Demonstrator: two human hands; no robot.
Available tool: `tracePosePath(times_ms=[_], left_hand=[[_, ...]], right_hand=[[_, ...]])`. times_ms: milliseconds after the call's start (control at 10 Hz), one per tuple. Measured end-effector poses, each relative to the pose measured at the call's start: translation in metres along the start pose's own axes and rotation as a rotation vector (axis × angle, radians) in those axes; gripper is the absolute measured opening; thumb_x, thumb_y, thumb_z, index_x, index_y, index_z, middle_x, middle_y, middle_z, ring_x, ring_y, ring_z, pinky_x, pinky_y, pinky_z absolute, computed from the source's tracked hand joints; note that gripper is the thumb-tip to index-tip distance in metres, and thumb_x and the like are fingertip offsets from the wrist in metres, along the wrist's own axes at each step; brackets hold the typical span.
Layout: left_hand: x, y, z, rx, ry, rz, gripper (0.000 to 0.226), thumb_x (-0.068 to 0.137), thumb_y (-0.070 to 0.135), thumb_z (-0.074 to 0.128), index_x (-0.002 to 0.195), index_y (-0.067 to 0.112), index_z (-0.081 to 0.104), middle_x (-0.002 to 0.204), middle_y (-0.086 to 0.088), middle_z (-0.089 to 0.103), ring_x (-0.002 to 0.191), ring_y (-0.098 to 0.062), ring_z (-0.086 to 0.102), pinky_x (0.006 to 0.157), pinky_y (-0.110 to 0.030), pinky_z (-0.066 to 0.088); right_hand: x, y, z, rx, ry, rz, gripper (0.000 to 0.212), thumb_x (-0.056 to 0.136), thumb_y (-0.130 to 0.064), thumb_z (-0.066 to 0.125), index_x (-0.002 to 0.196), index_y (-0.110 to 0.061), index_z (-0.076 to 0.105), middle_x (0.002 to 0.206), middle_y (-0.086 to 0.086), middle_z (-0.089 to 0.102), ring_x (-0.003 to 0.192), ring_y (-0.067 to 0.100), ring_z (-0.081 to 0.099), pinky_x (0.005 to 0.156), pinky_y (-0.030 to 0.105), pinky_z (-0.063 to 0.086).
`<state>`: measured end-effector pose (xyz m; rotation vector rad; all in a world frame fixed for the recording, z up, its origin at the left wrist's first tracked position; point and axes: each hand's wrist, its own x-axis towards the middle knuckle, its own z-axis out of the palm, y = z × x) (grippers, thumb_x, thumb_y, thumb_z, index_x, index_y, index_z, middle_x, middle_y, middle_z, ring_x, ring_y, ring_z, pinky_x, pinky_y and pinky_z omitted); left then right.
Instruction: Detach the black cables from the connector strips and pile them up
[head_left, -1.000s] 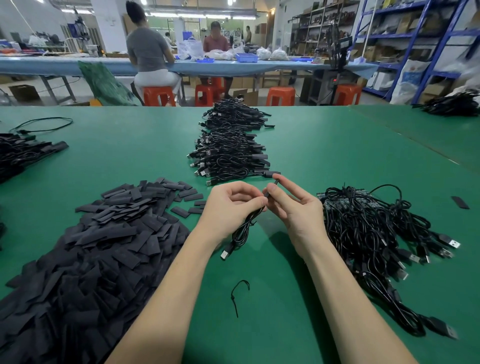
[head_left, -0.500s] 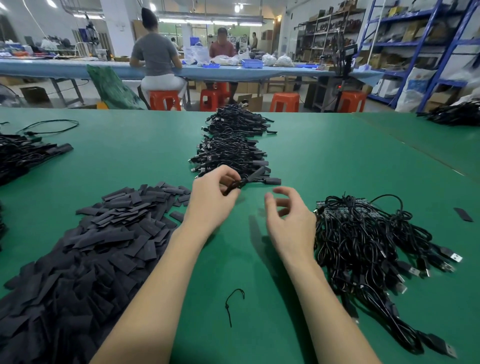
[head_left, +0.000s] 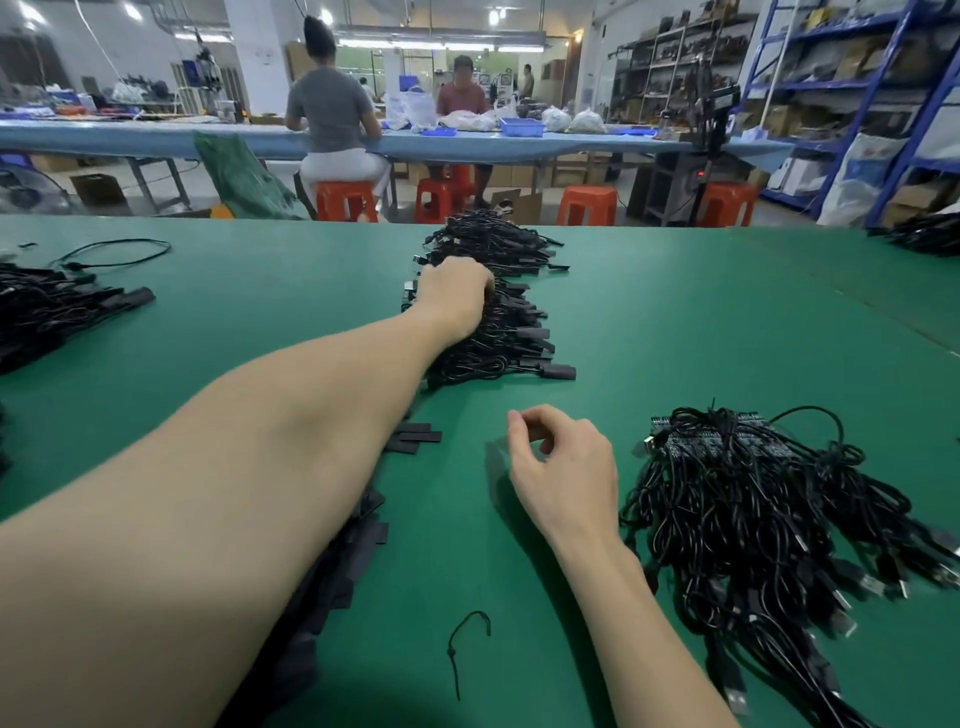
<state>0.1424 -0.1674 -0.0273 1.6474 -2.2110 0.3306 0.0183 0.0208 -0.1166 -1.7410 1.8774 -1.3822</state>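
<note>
**Freed cable goes onto the far pile**

The left hand (head_left: 453, 297) has reached out from the middle of the green tabletop (head_left: 675, 322) to the long pile of detached black cables (head_left: 498, 322) lying far centre. A second ago it held a coiled cable close in while the right hand worked at its end; now the left hand rests on top of that pile, fingers bent down into the cables. Whether it has let go of the cable yet cannot be told, since the fingertips are hidden.

The right hand (head_left: 563, 470) has dropped back to the near tabletop and grasps nothing, its fingers loosely curled, just left of the tangled bundle of black cables on connector strips (head_left: 753, 499). A heap of flat black strips (head_left: 363, 519) lies under the left forearm, and a loose black tie (head_left: 462, 644) lies near.

So one cable looks done. Judging by the bundle, many remain, and the right hand is well placed to take the next.
</note>
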Motion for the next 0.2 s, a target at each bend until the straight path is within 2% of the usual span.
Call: tracePosePath(times_ms=[100,200], left_hand=[[0.000,-0.005,0.006,-0.002,-0.056,-0.032,0.034,0.100,0.018,0.053,0.133,0.021,0.062,0.131,-0.008,0.063,0.126,-0.032,0.049,0.105,-0.047,0.040],[-0.016,0.002,-0.005,-0.103,0.042,-0.019,0.042,0.099,0.031,0.055,0.140,0.021,0.054,0.137,-0.005,0.058,0.133,-0.029,0.041,0.108,-0.046,0.037]], right_hand=[[0.000,0.000,0.002,0.016,-0.005,0.002,0.025,0.097,-0.045,0.057,0.080,-0.031,0.068,0.067,-0.026,0.054,0.084,0.013,0.057,0.069,0.031,0.041],[0.000,-0.001,0.000,0.028,0.000,0.026,0.026,0.097,-0.045,0.058,0.077,-0.031,0.066,0.067,-0.025,0.058,0.082,0.013,0.060,0.069,0.031,0.044]])
